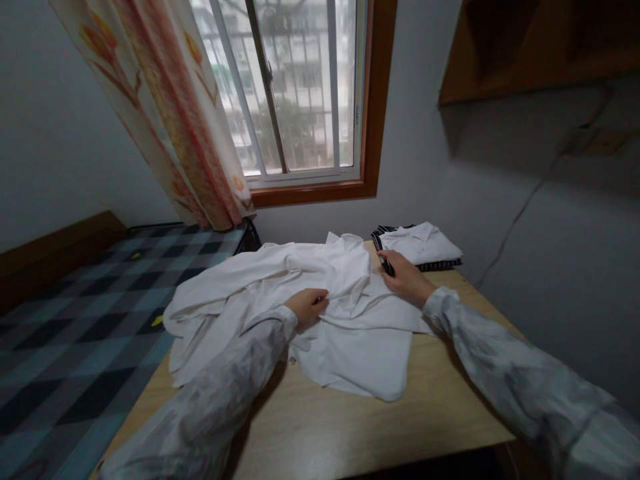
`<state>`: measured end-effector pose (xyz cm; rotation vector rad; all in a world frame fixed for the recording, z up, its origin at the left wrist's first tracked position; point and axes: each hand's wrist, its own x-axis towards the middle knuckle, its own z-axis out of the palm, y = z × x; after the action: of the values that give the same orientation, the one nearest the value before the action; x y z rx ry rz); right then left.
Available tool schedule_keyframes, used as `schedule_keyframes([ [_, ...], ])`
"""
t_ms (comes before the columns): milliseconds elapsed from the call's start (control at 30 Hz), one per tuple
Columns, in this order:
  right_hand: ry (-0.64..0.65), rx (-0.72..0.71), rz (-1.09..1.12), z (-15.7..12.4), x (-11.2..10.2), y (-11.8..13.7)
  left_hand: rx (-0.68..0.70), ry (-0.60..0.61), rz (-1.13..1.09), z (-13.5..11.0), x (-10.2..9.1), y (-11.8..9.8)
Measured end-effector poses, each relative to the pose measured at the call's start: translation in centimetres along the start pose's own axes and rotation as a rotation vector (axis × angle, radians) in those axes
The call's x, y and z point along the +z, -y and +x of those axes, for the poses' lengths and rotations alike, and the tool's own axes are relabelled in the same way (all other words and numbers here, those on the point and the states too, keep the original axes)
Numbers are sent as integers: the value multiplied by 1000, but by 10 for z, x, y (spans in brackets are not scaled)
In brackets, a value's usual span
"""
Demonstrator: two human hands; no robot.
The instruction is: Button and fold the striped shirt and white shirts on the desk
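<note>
A white collared shirt (370,353) lies rumpled across the wooden table, its cloth bunched on the left and flatter at the front. My left hand (307,307) rests on the middle of the shirt, fingers closed in a pinch on its fabric. To the right, my right hand (406,279) is curled at the shirt's upper right side, close to the folded clothes. Something small and dark shows between its thumb and fingers; I cannot tell whether it is held or is part of the striped cloth behind.
A folded white garment (420,244) lies on black-and-white striped cloth (440,265) at the back right of the wooden table (320,433). On the left is a bed with a checked cover (95,333). A window, a flowered curtain (185,133) and a wall shelf (540,60) surround the table.
</note>
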<state>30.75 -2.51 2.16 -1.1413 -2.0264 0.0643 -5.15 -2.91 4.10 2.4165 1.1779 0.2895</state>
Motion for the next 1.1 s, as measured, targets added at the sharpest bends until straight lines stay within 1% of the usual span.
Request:
schedule_keyframes([
  [67,3,-72,-45,9,2,-1,31,42,28,-10,-6,2],
  [200,140,-235,-100,30,17,11,60,116,166,-20,-15,-3],
  [267,203,-298,-113,39,25,17,88,150,235,-24,-20,-6],
  [333,259,-335,-100,43,32,23,110,156,280,-28,-28,-5],
  [367,275,-332,-84,43,34,27,110,137,297,-31,-34,-3],
  [433,284,-291,-44,41,34,34,69,47,339,-37,-49,4],
  [533,268,-204,-9,36,30,46,-76,-120,427,-46,-72,19],
  [600,281,-165,2,35,28,55,-140,-214,457,-49,-80,22],
  [667,308,-128,26,37,28,64,-114,-287,405,-49,-78,15],
  [733,319,-78,73,41,32,74,-19,-314,288,-46,-69,-3],
  [800,305,-22,127,45,37,82,61,-278,191,-40,-56,-24],
  [833,292,5,149,47,39,86,67,-250,171,-37,-49,-34],
  [900,275,48,189,49,43,91,24,-198,172,-29,-39,-47],
  [933,283,62,211,49,43,91,-18,-166,187,-26,-36,-50],
  [1000,335,50,242,48,41,89,-112,-98,215,-21,-34,-47],
  [1033,372,11,239,47,38,87,-147,-73,222,-20,-36,-44],
  [1100,428,-123,193,44,28,78,-175,-49,204,-21,-41,-34],
])
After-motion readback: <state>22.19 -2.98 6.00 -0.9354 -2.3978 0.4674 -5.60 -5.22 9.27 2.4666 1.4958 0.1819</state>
